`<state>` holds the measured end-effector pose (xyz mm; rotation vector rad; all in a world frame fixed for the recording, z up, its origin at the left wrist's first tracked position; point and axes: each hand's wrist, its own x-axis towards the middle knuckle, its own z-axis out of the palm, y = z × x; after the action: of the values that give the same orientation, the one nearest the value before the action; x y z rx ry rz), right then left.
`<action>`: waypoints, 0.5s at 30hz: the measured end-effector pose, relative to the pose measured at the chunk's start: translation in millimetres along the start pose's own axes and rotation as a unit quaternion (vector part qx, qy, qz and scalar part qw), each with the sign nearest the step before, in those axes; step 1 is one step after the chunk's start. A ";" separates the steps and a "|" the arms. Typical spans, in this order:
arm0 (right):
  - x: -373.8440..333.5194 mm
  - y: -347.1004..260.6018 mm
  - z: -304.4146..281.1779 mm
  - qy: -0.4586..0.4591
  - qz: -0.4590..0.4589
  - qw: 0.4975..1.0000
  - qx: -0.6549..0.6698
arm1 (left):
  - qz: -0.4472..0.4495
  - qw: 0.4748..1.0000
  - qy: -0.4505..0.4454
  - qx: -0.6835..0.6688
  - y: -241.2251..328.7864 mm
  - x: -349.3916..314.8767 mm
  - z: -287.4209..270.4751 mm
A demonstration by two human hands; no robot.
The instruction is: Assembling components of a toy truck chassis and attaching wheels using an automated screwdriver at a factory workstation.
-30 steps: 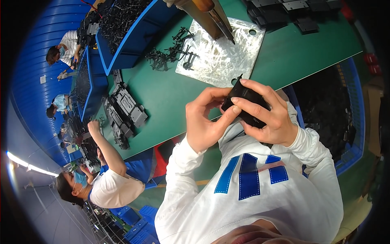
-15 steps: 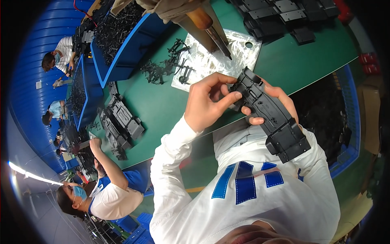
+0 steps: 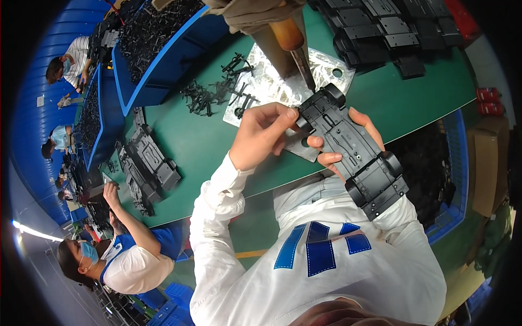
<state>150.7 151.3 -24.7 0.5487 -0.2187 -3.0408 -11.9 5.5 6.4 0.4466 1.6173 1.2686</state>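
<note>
A black plastic toy car chassis [image 3: 348, 146] with rounded wheel arches is held tilted in front of my chest. My right hand [image 3: 331, 157] grips it from beneath and along both sides, with fingertips showing on each edge. At the chassis's far left corner, my left hand [image 3: 261, 133] is closed in a pinch of thumb and forefinger. Whatever lies between those fingertips is hidden. A soldering-iron-like tool [image 3: 288, 41] with an orange-brown handle points its dark metal tip down, very near the chassis's far end. Beneath the tip lies a foil-covered plate [image 3: 272, 81].
Small black linkage parts [image 3: 204, 98] are scattered on the green table [image 3: 201, 168]. Blue bins [image 3: 157, 81] of black parts stand left. More chassis lie stacked at the far right [image 3: 391, 32] and left [image 3: 149, 157]. A masked person [image 3: 136, 255] works at left; a blue crate [image 3: 459, 190] stands at right.
The chassis has turned to show more of its broad face, and its far end has moved left, close to the tool's tip. My left hand has shifted slightly left, still pinching.
</note>
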 end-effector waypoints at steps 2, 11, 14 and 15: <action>2.1 2.8 2.9 0.002 -0.004 1.000 0.001 | 0.030 0.999 0.005 -0.036 -5.8 2.6 -3.0; 0.4 8.9 1.6 -0.024 0.011 0.999 0.039 | 0.072 0.995 0.027 -0.070 -10.0 1.6 0.1; 0.9 10.2 0.5 -0.031 0.008 0.998 0.047 | 0.082 0.994 0.028 -0.071 -11.7 2.5 0.4; 1.0 10.4 0.7 -0.032 0.011 0.998 0.054 | 0.082 0.994 0.027 -0.071 -11.8 2.4 -0.1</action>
<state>149.7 141.0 -22.9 0.4505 -0.3908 -3.0410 -9.7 2.7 -5.2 0.4680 1.5488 1.5203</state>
